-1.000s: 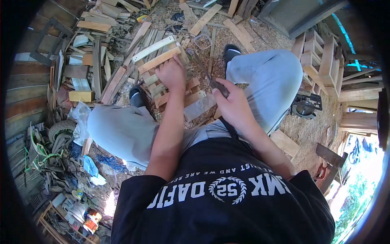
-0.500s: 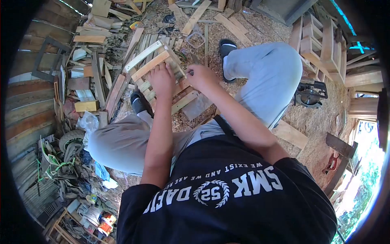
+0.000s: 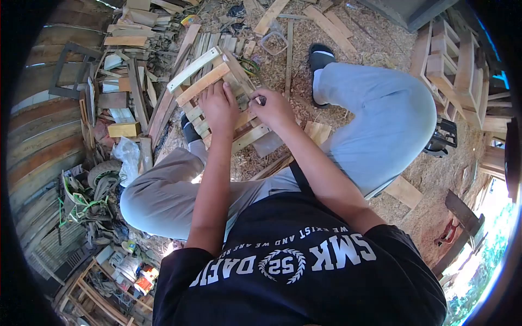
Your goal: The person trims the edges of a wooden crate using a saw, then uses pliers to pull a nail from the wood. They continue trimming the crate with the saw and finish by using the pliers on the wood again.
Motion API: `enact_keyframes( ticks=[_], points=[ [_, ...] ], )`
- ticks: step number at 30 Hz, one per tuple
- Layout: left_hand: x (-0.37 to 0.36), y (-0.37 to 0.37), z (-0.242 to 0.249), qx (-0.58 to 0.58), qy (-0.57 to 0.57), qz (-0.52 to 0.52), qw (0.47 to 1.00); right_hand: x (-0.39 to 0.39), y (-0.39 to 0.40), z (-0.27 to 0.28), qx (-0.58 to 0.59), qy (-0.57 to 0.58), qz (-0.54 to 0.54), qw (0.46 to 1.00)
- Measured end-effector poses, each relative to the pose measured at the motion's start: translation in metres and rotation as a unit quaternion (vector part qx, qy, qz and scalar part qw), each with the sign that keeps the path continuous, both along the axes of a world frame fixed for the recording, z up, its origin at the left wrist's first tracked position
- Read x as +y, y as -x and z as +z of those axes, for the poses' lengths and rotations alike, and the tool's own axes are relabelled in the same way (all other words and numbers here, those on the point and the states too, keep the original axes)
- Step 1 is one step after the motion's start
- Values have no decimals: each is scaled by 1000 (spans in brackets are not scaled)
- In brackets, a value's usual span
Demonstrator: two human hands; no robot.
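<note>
A small slatted wooden frame [image 3: 200, 70] of pale battens stands tilted between my legs. My left hand [image 3: 219, 108] is closed on it, with the fingers bent over one of its upper battens. Close by on the right, my right hand [image 3: 273, 111] is a closed fist at the frame's side edge. A small dark end shows in that fist; what it belongs to I cannot make out. The hands and forearms cover part of the frame's lower slats.
Offcuts [image 3: 128, 41] are heaped at the upper left. A clear plastic tub [image 3: 274, 43] sits on the shavings-covered floor ahead. Beyond my right knee lies a circular saw [image 3: 441, 138], partly hidden. Wooden shelving units [image 3: 451, 70] stand at the upper right. A loose board [image 3: 403, 192] lies nearby.
The view has shifted a little, and my right knee sits farther right, now covering much of the saw. A grey blade-like piece above my right fist no longer shows. Both hands remain at the frame.
</note>
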State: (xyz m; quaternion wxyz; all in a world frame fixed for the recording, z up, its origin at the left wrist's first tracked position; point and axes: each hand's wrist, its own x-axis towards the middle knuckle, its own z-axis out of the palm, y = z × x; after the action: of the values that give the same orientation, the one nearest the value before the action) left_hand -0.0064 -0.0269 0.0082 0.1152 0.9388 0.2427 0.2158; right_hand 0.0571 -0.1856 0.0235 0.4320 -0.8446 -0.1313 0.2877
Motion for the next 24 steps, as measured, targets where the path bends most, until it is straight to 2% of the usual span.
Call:
enact_keyframes(
  ticks=[7,13,19,22,24],
  points=[
    [0,-4,0,9,8,2,1000,6,11,-6,64,-47,-70,994],
    [-3,-6,1,14,1,2,1000,11,15,-10,26,-45,-104,993],
    [4,-4,-8,13,-1,-10,1000,9,16,-2,22,-17,-75,997],
    [3,-4,-5,19,12,-6,1000,11,14,-1,34,-59,-112,991],
    [3,-5,-5,7,1,-6,1000,10,10,3,90,-70,-141,983]
  ],
)
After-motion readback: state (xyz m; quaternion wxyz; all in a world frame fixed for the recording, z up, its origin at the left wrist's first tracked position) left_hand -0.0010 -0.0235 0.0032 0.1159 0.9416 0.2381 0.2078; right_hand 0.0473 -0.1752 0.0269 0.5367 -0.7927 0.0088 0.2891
